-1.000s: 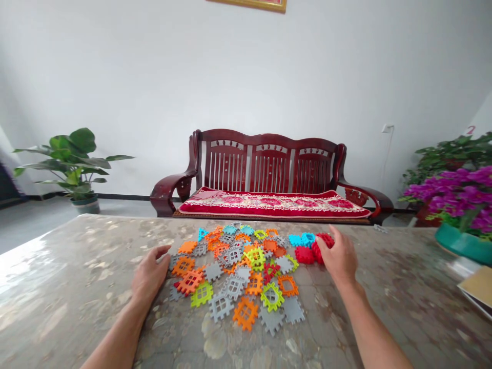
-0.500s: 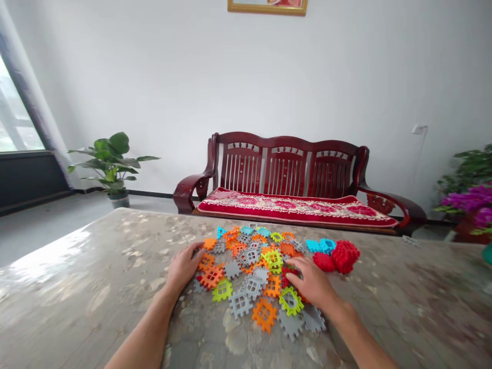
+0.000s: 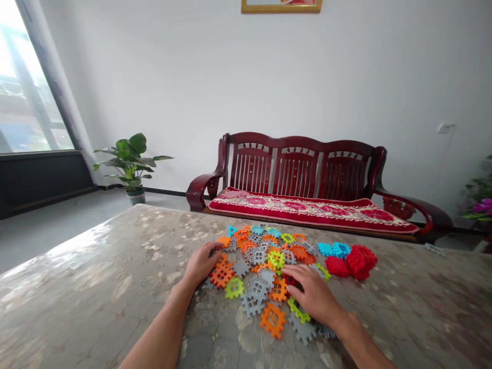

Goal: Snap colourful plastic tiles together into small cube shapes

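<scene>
A pile of flat toothed plastic tiles [image 3: 265, 271] in orange, grey, lime, blue and red lies on the marbled table [image 3: 96, 287]. My left hand [image 3: 202, 264] rests palm down on the pile's left edge, fingers spread over an orange tile [image 3: 222, 275]. My right hand [image 3: 313, 297] lies flat across the pile's right part, fingers stretched toward a red tile [image 3: 289, 280] and covering a lime tile [image 3: 296, 309]. Built red blocks [image 3: 353, 262] and blue blocks [image 3: 333, 249] stand at the pile's far right, apart from both hands.
A dark red wooden bench [image 3: 307, 179] with a red flowered cushion stands behind the table. A potted green plant [image 3: 130, 161] is on the floor at left near a window. Purple flowers [image 3: 482, 207] show at the right edge.
My right hand left the red blocks and came leftward onto the tile pile. My left hand slid a little further onto the pile. The camera turned to the left.
</scene>
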The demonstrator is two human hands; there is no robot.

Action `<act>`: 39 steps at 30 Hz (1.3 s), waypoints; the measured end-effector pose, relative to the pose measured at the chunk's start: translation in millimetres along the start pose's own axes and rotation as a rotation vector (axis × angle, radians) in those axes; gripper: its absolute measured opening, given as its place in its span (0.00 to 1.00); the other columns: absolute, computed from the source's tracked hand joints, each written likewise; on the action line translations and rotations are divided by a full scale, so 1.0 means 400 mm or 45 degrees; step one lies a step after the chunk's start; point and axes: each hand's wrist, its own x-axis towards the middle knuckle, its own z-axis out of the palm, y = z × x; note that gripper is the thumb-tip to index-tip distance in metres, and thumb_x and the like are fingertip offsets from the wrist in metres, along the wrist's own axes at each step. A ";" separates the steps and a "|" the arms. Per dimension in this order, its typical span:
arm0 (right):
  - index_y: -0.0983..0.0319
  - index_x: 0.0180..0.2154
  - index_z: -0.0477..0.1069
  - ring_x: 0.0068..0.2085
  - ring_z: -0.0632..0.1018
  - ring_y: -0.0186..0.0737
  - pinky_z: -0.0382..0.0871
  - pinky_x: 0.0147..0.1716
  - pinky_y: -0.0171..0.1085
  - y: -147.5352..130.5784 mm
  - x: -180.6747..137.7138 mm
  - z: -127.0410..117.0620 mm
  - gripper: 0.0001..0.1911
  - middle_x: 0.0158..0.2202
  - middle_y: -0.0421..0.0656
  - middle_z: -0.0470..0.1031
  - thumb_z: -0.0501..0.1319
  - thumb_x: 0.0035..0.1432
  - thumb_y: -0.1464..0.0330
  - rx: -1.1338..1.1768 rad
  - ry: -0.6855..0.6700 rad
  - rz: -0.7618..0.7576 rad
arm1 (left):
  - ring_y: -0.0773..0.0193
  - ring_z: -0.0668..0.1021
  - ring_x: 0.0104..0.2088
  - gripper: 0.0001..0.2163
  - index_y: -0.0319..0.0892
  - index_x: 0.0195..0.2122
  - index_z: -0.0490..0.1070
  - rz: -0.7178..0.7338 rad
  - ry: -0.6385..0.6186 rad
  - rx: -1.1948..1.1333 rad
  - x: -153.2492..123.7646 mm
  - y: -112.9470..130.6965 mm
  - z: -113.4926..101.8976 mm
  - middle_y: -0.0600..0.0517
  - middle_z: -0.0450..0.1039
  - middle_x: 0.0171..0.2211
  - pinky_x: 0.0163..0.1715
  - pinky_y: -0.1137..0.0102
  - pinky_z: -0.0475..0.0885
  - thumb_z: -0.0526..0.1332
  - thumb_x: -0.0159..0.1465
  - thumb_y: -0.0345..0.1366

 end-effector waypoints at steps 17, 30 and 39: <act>0.55 0.51 0.75 0.54 0.76 0.44 0.69 0.56 0.48 0.001 0.000 0.049 0.16 0.52 0.45 0.77 0.53 0.67 0.65 0.152 0.094 -0.029 | 0.57 0.76 0.52 0.15 0.45 0.43 0.78 -0.064 0.322 -0.268 0.015 -0.033 0.014 0.49 0.74 0.53 0.58 0.63 0.67 0.58 0.55 0.34; 0.56 0.46 0.76 0.49 0.78 0.45 0.72 0.52 0.47 0.022 -0.019 0.055 0.16 0.46 0.45 0.80 0.52 0.67 0.62 0.073 0.326 -0.032 | 0.55 0.79 0.41 0.19 0.41 0.42 0.77 -0.009 -0.237 -0.283 -0.003 0.025 -0.092 0.48 0.79 0.41 0.43 0.65 0.73 0.64 0.53 0.47; 0.57 0.45 0.76 0.49 0.78 0.44 0.71 0.53 0.46 0.021 -0.018 0.055 0.16 0.46 0.46 0.79 0.51 0.67 0.62 0.116 0.310 -0.006 | 0.50 0.78 0.41 0.28 0.47 0.45 0.76 0.043 -0.646 0.450 -0.041 0.117 -0.087 0.47 0.77 0.44 0.38 0.65 0.71 0.71 0.38 0.36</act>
